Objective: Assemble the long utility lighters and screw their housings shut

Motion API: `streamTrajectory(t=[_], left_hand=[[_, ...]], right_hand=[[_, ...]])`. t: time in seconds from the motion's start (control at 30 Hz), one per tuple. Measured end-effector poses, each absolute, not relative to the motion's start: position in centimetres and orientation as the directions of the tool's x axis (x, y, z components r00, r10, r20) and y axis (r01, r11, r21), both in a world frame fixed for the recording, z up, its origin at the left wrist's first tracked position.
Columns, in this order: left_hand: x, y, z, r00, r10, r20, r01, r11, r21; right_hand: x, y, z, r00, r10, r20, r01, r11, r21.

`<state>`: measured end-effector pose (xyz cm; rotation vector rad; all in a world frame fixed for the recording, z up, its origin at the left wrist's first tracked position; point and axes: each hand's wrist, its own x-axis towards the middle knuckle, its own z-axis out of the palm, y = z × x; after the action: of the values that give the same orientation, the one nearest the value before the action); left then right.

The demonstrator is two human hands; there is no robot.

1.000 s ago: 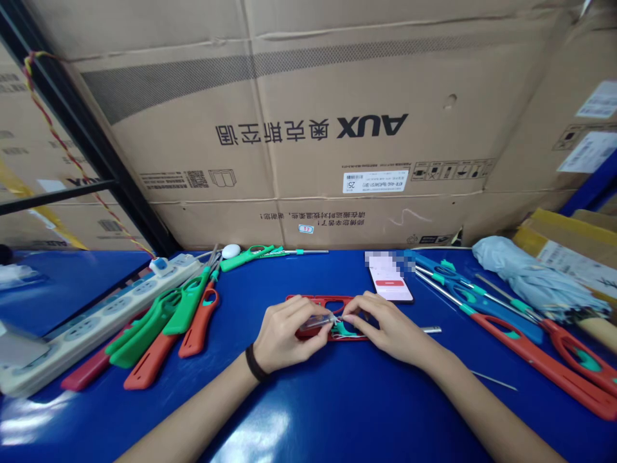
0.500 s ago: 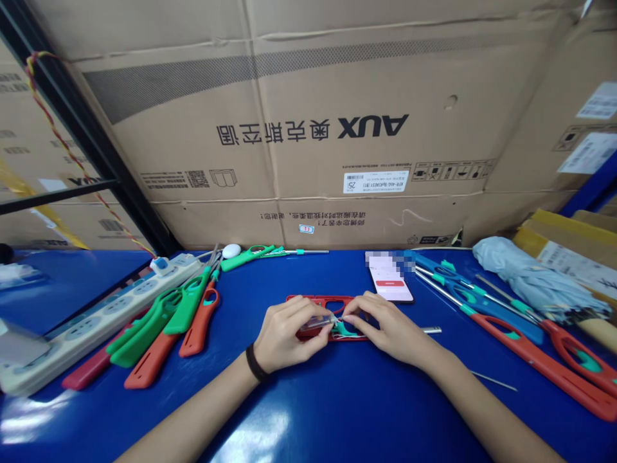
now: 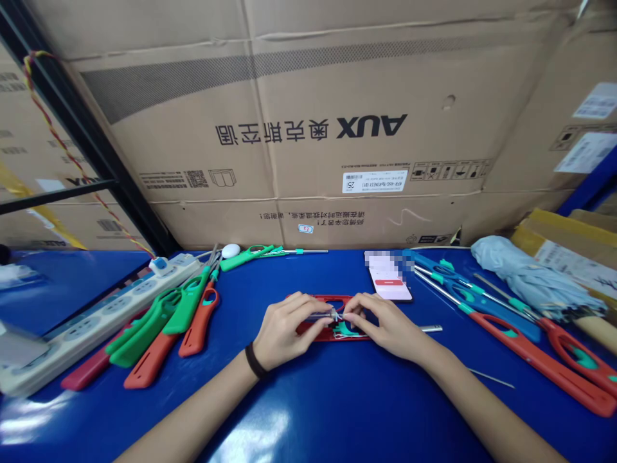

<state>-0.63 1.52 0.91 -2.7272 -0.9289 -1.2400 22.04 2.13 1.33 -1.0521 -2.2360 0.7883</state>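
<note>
A red plastic lighter shell (image 3: 324, 299) lies flat near the middle of the blue bench (image 3: 337, 411) — light and stiff, probably slippery, so its long side rails look the best place to take hold. Far left, a white power strip (image 3: 91, 328) lies beside green and orange lighters (image 3: 187, 308). The left hand (image 3: 289, 331), with a black wristband (image 3: 254, 361) at its wrist, and the right hand (image 3: 385, 328) meet over the shell, their fingertips pinched together on a small clear part (image 3: 321, 316), which looks fragile, just above a teal piece (image 3: 344, 330). Beyond them lies a smartphone (image 3: 388, 280), partly blurred; to the right are a steel rod (image 3: 431, 328), blue and red lighters (image 3: 544, 360) and a folded grey-blue umbrella (image 3: 530, 280).
</note>
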Motion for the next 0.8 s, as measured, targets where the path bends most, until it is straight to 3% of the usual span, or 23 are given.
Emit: streamTrajectory(t=[0.5,0.8], left_hand=[[-0.39,1.57,0.24,0.477,0.551,0.685,0.491,-0.813,0.312],[-0.39,1.49,0.20,0.502,0.544,0.672,0.488,-0.820,0.299]], right_hand=[[21.84,1.90,1.76,-0.574,0.785,0.232,0.465,0.546,-0.697],[21.96,1.71,1.64,-0.579,0.774,0.256,0.478,0.576,-0.663]])
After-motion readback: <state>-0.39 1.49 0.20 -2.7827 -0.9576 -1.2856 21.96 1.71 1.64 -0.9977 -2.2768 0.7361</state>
